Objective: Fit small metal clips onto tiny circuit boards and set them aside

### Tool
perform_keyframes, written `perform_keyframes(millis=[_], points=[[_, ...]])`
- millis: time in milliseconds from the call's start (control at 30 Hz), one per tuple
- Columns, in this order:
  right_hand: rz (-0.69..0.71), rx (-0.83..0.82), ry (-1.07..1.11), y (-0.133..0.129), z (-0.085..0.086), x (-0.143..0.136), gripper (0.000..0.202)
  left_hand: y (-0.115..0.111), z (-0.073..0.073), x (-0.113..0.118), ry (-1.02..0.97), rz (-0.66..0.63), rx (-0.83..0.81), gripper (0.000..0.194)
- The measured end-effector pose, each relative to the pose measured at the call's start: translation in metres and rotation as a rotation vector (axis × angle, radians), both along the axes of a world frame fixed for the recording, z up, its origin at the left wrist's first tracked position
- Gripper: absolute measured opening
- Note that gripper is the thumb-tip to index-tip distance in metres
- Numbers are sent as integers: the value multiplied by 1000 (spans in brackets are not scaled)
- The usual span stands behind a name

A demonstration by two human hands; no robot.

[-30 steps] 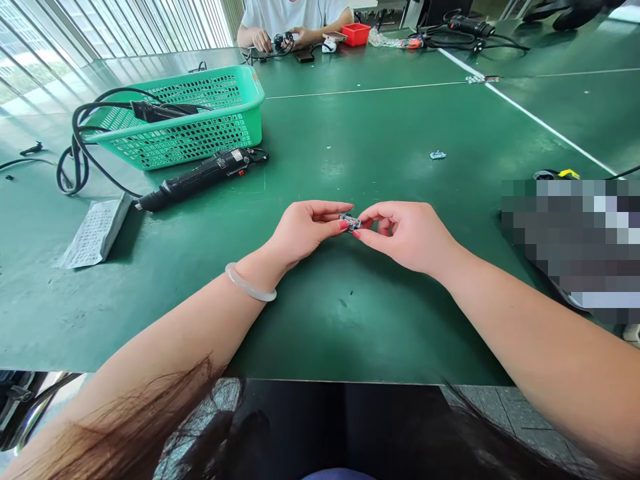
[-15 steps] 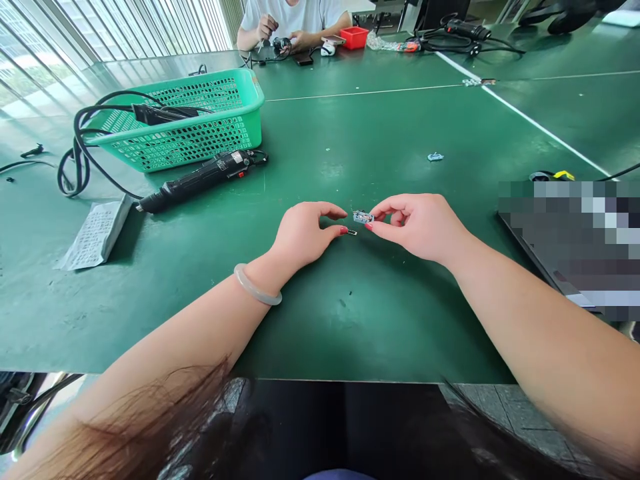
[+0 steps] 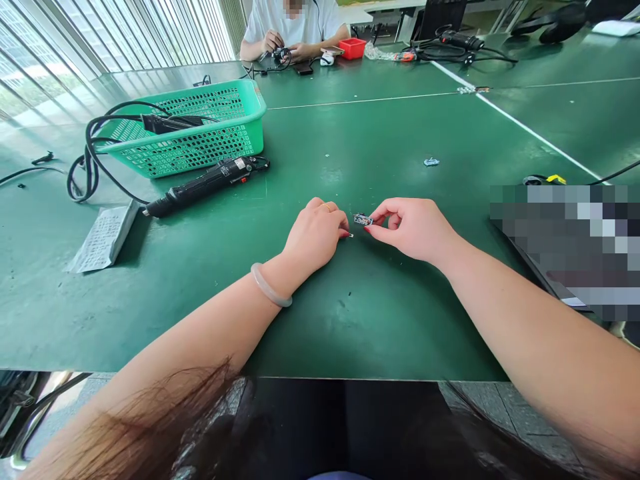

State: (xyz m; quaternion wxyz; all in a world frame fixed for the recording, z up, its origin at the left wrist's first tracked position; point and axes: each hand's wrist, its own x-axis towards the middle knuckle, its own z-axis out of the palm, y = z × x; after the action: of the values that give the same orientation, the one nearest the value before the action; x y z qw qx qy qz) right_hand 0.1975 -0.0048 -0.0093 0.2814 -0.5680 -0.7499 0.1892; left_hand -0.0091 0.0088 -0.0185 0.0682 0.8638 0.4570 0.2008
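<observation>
Between thumb and fingertips of my right hand [image 3: 413, 227] is a small circuit board [image 3: 362, 219] with light-coloured parts on it, held just above the green table. My left hand [image 3: 317, 233] is closed beside it, thumb against the fingers. From that pinch sticks out the tip of a tiny metal piece [image 3: 351, 235], mostly hidden by my fingers; its exact kind is too small to tell. The two held parts are close together but apart.
A black electric screwdriver [image 3: 205, 187] lies before a green basket [image 3: 240, 137] with cable. Left is a paper-wrapped packet [image 3: 104, 237]. A small bluish part [image 3: 431, 162] lies beyond my right hand, a blurred-out dark device [image 3: 530, 257] to the right. Another person [image 3: 295, 33] works across the table.
My left hand has turned over and closed its fingers on the small metal piece, so less of it shows. My right hand keeps the circuit board. The view has tilted slightly.
</observation>
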Motion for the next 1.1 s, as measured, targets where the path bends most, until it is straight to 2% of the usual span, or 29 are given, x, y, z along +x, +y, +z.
perform_keyframes(millis=[133,267,500,1100], points=[[53,-6,-13,-1,-2,-6,14,-6,8,-5,-70,46,86,12],[119,35,-12,-4,-3,-13,14,-10,12,-5,-88,30,155,17],[129,71,-28,-4,-6,-13,13,-12,10,-2,-55,-3,158,16],[118,47,-34,-4,-7,-14,11,-19,17,0,16,20,112,16]])
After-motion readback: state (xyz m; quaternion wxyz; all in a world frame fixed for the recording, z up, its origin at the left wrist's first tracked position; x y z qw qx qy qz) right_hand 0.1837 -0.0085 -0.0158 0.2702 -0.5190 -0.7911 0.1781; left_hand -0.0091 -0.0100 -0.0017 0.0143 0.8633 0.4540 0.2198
